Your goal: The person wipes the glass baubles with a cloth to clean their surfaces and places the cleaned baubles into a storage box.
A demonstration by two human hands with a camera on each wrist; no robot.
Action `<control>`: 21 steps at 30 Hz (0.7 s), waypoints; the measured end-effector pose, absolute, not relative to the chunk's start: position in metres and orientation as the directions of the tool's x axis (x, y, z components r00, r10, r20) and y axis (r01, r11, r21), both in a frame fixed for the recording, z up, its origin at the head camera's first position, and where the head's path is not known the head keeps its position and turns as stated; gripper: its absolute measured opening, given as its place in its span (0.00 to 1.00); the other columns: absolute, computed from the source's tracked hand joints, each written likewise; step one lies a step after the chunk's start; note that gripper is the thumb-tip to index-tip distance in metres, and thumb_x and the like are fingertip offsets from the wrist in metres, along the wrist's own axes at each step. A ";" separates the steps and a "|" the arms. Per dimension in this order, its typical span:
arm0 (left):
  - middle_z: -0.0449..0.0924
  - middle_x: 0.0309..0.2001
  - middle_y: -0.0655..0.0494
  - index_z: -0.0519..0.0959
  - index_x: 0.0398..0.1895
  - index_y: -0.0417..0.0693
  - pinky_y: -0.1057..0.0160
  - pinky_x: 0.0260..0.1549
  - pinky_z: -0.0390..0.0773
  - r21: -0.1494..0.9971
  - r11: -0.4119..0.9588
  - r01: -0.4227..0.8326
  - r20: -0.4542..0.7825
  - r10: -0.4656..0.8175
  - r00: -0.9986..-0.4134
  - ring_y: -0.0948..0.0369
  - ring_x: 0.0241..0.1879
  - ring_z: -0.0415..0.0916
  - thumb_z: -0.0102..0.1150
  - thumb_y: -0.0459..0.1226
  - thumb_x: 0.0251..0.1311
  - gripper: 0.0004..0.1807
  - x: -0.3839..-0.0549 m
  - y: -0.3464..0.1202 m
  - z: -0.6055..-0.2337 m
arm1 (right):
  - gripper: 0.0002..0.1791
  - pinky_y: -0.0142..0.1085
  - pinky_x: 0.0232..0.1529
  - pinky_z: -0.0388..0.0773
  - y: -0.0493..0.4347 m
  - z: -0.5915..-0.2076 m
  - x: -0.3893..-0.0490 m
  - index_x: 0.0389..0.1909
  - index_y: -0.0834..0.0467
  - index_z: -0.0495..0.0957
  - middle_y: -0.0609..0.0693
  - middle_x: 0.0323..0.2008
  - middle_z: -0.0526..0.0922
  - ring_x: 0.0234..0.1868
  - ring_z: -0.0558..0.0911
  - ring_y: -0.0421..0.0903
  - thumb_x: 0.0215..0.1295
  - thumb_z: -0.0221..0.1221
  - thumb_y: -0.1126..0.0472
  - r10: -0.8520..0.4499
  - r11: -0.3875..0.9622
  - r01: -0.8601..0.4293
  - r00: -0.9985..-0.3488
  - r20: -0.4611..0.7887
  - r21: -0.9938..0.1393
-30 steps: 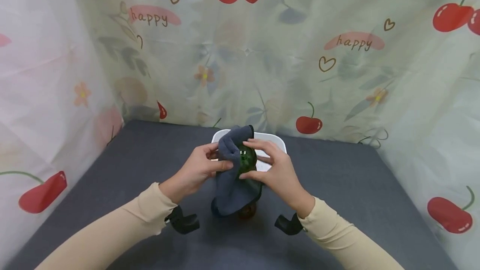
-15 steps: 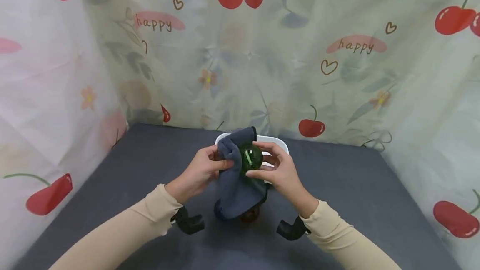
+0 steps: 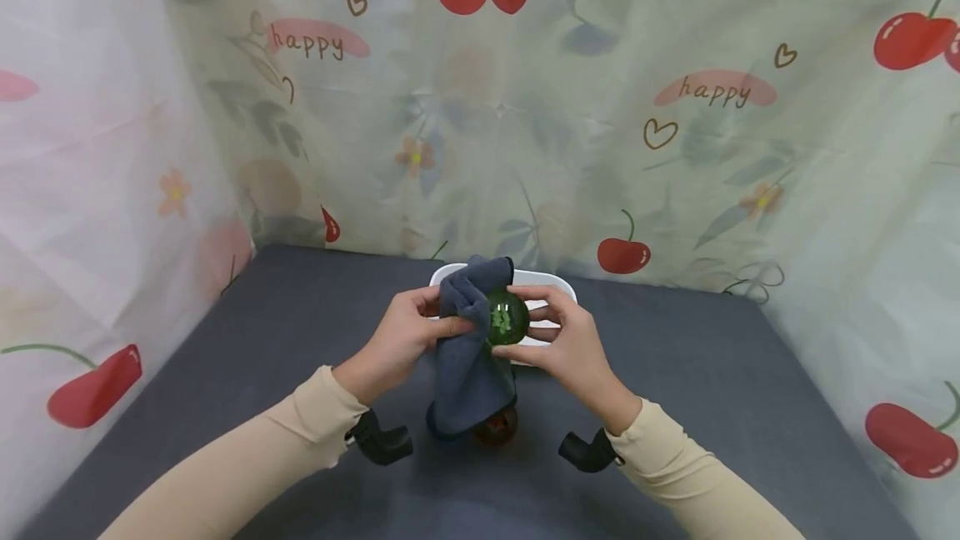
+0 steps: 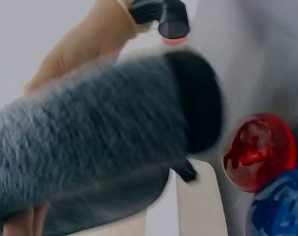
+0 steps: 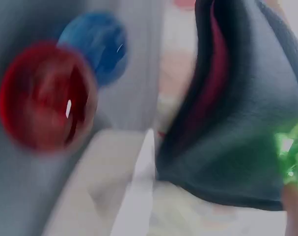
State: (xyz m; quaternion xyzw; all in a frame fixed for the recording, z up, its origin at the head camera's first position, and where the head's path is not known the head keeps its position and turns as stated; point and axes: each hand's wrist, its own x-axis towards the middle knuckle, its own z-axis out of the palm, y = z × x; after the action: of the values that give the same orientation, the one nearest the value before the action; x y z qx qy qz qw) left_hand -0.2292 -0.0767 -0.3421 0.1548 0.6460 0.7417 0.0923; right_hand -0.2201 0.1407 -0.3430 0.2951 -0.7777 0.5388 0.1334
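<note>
My left hand (image 3: 393, 340) grips a grey-blue fleecy cloth (image 3: 471, 394) with dark edging, thumb in front, and the cloth hangs down in folds. Against its right side lies a clear green ball (image 3: 510, 319) with something inside, pinched between the thumb and fingers of my right hand (image 3: 570, 344). The cloth covers the ball's left edge. Below the cloth, a clear red ball (image 4: 259, 152) sits on the table beside a clear blue ball (image 4: 282, 206). In the head view the cloth mostly hides the blue one.
Behind the hands stands a white tray (image 3: 553, 282), partly covered by the cloth and fingers. A dark grey cover (image 3: 675, 382) lies over the table. Printed curtains (image 3: 495, 148) enclose the back and sides. Black camera mounts (image 3: 588, 450) jut from both wrists.
The green ball shows more of itself out of the cloth and its markings have turned. The cloth's lower right corner has swung left, baring more of the red ball.
</note>
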 end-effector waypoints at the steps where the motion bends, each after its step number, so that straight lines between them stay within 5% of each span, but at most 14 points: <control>1: 0.78 0.41 0.50 0.75 0.53 0.38 0.63 0.32 0.78 0.984 -0.172 0.050 0.107 0.340 -0.934 0.59 0.36 0.76 0.66 0.33 0.51 0.24 -0.230 -0.077 -0.342 | 0.36 0.36 0.40 0.79 0.141 -0.343 -0.220 0.55 0.55 0.73 0.50 0.50 0.73 0.41 0.80 0.46 0.40 0.73 0.66 -0.302 0.167 -0.552 -0.817 0.490 -0.817; 3: 0.76 0.41 0.49 0.73 0.54 0.35 0.64 0.32 0.77 0.978 -0.206 0.026 0.099 0.350 -0.932 0.58 0.36 0.75 0.65 0.31 0.52 0.25 -0.230 -0.077 -0.340 | 0.37 0.38 0.42 0.79 0.140 -0.343 -0.220 0.56 0.56 0.72 0.51 0.52 0.71 0.44 0.79 0.47 0.40 0.72 0.68 -0.288 0.094 -0.497 -0.843 0.454 -0.863; 5: 0.75 0.43 0.49 0.73 0.55 0.36 0.63 0.33 0.77 0.981 -0.194 0.025 0.096 0.366 -0.926 0.57 0.39 0.74 0.65 0.32 0.52 0.25 -0.230 -0.077 -0.339 | 0.37 0.37 0.45 0.78 0.138 -0.343 -0.220 0.57 0.57 0.71 0.51 0.52 0.72 0.47 0.78 0.46 0.40 0.73 0.66 -0.308 0.180 -0.567 -0.808 0.502 -0.804; 9: 0.77 0.46 0.48 0.76 0.52 0.41 0.58 0.37 0.79 0.991 -0.084 0.105 0.130 0.389 -0.912 0.53 0.44 0.76 0.70 0.34 0.47 0.25 -0.229 -0.076 -0.335 | 0.38 0.33 0.45 0.77 0.135 -0.341 -0.217 0.53 0.59 0.72 0.50 0.46 0.75 0.46 0.77 0.44 0.37 0.75 0.57 -0.396 0.538 -0.735 -0.653 0.645 -0.413; 12: 0.79 0.44 0.48 0.79 0.46 0.42 0.57 0.38 0.78 0.988 0.007 0.154 0.139 0.384 -0.913 0.54 0.45 0.76 0.72 0.35 0.43 0.23 -0.228 -0.077 -0.334 | 0.37 0.31 0.43 0.77 0.134 -0.342 -0.215 0.50 0.61 0.72 0.50 0.43 0.77 0.43 0.79 0.42 0.36 0.76 0.54 -0.459 0.629 -0.741 -0.598 0.657 -0.234; 16: 0.80 0.42 0.49 0.79 0.46 0.38 0.58 0.36 0.79 0.996 -0.009 0.085 0.081 0.391 -0.917 0.55 0.42 0.76 0.70 0.31 0.44 0.21 -0.229 -0.084 -0.337 | 0.36 0.28 0.41 0.77 0.137 -0.345 -0.216 0.49 0.56 0.74 0.47 0.44 0.78 0.40 0.80 0.40 0.33 0.77 0.57 -0.431 0.529 -0.717 -0.688 0.584 -0.454; 21: 0.78 0.41 0.51 0.72 0.53 0.31 0.64 0.34 0.79 0.974 -0.197 -0.109 -0.005 0.466 -0.885 0.60 0.36 0.79 0.62 0.26 0.52 0.22 -0.228 -0.091 -0.345 | 0.37 0.35 0.43 0.78 0.139 -0.348 -0.218 0.51 0.54 0.75 0.47 0.50 0.76 0.40 0.79 0.45 0.33 0.76 0.66 -0.387 0.207 -0.567 -0.796 0.465 -0.798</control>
State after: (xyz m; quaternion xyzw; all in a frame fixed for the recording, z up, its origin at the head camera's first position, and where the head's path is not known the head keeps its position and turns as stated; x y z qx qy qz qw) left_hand -0.2284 -0.0914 -0.3446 0.1476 0.6047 0.7595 0.1891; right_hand -0.2178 0.1390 -0.3475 0.3087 -0.7726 0.5488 0.0817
